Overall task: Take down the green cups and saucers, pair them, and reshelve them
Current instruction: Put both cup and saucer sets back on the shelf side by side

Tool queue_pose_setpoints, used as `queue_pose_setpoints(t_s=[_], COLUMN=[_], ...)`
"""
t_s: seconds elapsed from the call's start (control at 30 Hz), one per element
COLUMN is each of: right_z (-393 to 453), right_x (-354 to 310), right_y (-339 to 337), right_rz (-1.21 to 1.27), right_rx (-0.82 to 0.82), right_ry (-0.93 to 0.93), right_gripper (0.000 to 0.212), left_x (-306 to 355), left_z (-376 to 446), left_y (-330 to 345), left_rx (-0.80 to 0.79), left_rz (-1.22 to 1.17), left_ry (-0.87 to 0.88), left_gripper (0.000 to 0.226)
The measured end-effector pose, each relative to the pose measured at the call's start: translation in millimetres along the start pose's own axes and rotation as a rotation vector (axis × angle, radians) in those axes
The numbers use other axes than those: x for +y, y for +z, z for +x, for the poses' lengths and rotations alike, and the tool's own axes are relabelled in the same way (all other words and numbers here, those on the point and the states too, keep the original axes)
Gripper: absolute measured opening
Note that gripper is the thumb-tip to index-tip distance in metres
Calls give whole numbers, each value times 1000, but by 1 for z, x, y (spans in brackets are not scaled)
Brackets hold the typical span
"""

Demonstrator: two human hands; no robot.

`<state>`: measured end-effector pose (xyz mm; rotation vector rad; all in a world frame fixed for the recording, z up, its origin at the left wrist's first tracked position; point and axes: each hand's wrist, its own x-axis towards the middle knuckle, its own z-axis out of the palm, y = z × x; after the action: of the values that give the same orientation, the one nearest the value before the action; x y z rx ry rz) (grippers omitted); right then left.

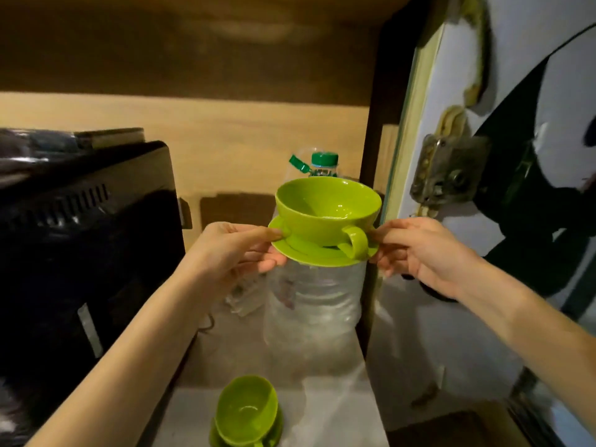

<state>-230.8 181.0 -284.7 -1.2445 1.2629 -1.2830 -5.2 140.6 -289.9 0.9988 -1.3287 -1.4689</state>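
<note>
A lime green cup (325, 208) stands upright on a matching green saucer (298, 250), its handle turned toward me. Both hands hold this pair up in the air in front of the shelf. My left hand (235, 250) pinches the saucer's left rim, thumb on top. My right hand (419, 250) pinches the right rim beside the handle. A second green cup (246, 411) rests on its own saucer (216, 438) on the white surface at the bottom, close to me.
A big clear plastic bottle (314, 304) with a green cap stands right behind and below the held pair. A black appliance (80, 246) fills the left side. A dark wooden upright (371, 156) and a door with a panda picture (532, 188) bound the right.
</note>
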Motion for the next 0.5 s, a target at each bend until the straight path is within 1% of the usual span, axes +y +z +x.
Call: queue_pose_setpoints(t_s=[0.13,0.27,0.33,0.43,0.5], right_z=[16,31,38,49,57], right_x=[-47,-94,-114,-141,-159], right_y=[-14,-26,-31,-36,-39], right_rz=[40,46,53,80,109], right_rx=[39,88,109,137,152], right_ry=[-54,-117,-144,-181,-201], right_gripper=[21,22,22,24,27], left_x=[48,92,112,143,164], left_z=[20,38,47,57,63], left_y=[16,31,37,44,47], left_rx=[-7,-48,-44,-52,-66], left_rz=[-65,-92,-88,-92,-105], left_ry=[90,134,185,276,307], left_gripper=[19,20,17,19,18])
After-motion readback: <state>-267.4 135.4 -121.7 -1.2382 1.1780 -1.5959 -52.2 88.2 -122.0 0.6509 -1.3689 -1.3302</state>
